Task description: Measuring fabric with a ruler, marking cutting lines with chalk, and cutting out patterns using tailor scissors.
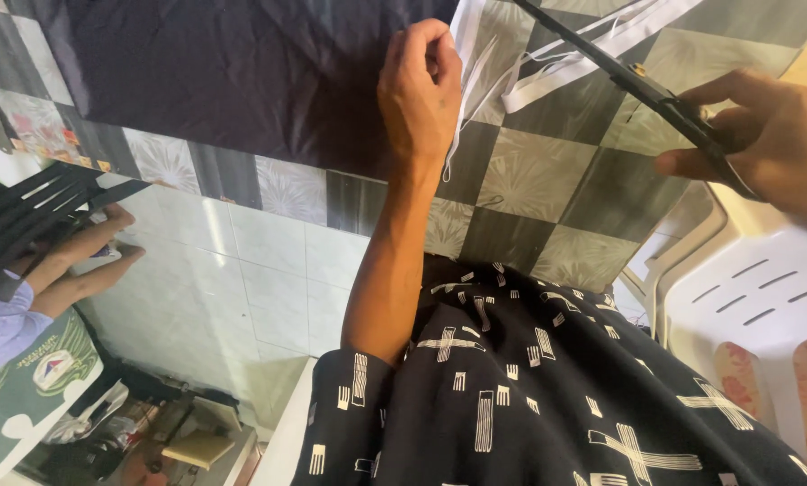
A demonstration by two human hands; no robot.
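Note:
My left hand (419, 90) presses down on the edge of a dark purple cloth (233, 72) spread over the table, its fingers curled around the cloth's border next to a white fabric strip (468, 54). My right hand (763, 144) grips the handles of long black scissors (637, 81), whose blades reach up and left over more white strips (592, 54). The blades' tips run past the top edge of the view.
The table carries a grey and black chequered cover (547, 180) with leaf prints. A white plastic chair (754, 297) stands at my right. At the left another person's hands (89, 256) hold something beside a black slatted chair (26, 216). White floor tiles (242, 270) lie below.

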